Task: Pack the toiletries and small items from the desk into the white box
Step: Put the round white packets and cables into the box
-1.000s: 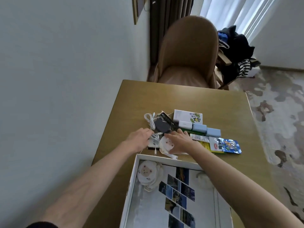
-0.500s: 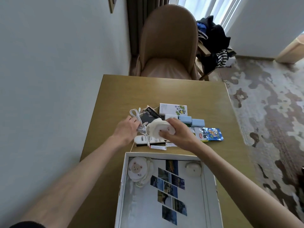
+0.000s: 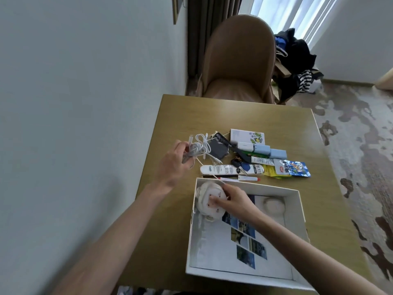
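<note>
The white box (image 3: 296, 211) lies open on the wooden desk (image 3: 212, 116), with photo prints on its floor. My right hand (image 3: 231, 201) holds a round white item (image 3: 209, 204) down in the box's far left corner, on top of a similar one. Above the desk's left side, my left hand (image 3: 174, 160) grips a bundle of white cables (image 3: 196, 149). Behind the box lie a white tube (image 3: 231, 169), a black comb (image 3: 222, 139), a dark pouch (image 3: 281, 153), a white printed carton (image 3: 247, 136), pale blue blocks (image 3: 274, 153) and a blue snack packet (image 3: 294, 168).
A round white pad (image 3: 274, 205) sits at the box's far right. A tan chair (image 3: 238, 60) stands past the desk's far edge, with dark clothes (image 3: 297, 60) piled to its right. A wall runs along the left; patterned carpet (image 3: 359, 145) is on the right.
My right hand carried the round white item from above the pile down into the box's far left corner. My left hand lifted the white cables off the desk.
</note>
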Motion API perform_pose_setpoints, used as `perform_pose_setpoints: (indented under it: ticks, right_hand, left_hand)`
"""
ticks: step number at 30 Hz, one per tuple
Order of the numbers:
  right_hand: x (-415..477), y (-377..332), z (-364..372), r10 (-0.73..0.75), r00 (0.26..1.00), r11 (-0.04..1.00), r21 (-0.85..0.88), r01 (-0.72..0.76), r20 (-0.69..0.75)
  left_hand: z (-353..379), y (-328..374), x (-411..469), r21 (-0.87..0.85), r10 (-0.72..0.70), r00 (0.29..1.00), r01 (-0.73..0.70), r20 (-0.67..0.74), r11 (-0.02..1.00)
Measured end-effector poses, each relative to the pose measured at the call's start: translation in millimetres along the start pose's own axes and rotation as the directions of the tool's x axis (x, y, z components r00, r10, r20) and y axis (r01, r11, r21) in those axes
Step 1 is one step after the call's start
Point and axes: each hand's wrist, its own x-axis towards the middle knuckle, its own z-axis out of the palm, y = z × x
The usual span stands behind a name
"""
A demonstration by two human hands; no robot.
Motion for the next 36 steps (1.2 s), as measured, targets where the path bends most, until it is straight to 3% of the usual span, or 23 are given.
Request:
perform_pose_setpoints:
  ticks: [4, 8, 12, 16, 22, 27, 36]
  right_hand:
    - [6, 10, 25, 0.134, 0.972, 0.981, 0.165, -0.103, -0.191]
    - [4, 10, 41, 0.097, 0.965, 0.981, 0.187, -0.052, -0.242]
    - [-2, 5, 32, 0.124, 0.976, 0.964, 0.255, -0.076, -0.178]
    - [-19, 14, -2, 0.108, 0.992, 0.982, 0.161, -0.097, -0.060]
    - [-51, 37, -50, 0.131, 0.980, 0.990, 0.079, -0.120, -0.152]
    - [-72, 59, -63, 0.088, 0.982, 0.996, 0.046, -0.081, -0.165]
    - [-95, 69, -64, 0.059, 0.998, 0.995, -0.082, -0.060, -0.018]
  left_hand:
    - [-11, 9, -23, -0.036, 0.045, 0.998, -0.046, -0.045, 0.998]
    - [-12, 23, -43, -0.085, 0.096, 0.995, -0.096, -0.012, 0.992]
    - [-4, 36, -61, -0.065, 0.199, 0.977, -0.195, 0.077, 0.979]
    - [6, 46, -80, -0.013, 0.218, 0.962, -0.219, 0.164, 0.976]
    - [36, 71, -106, 0.093, 0.240, 0.907, -0.287, 0.345, 0.953]
    - [62, 73, -129, 0.296, 0.004, 0.787, -0.236, 0.616, 0.926]
    - [81, 55, -148, 0.535, -0.330, 0.645, -0.144, 0.689, 0.833]
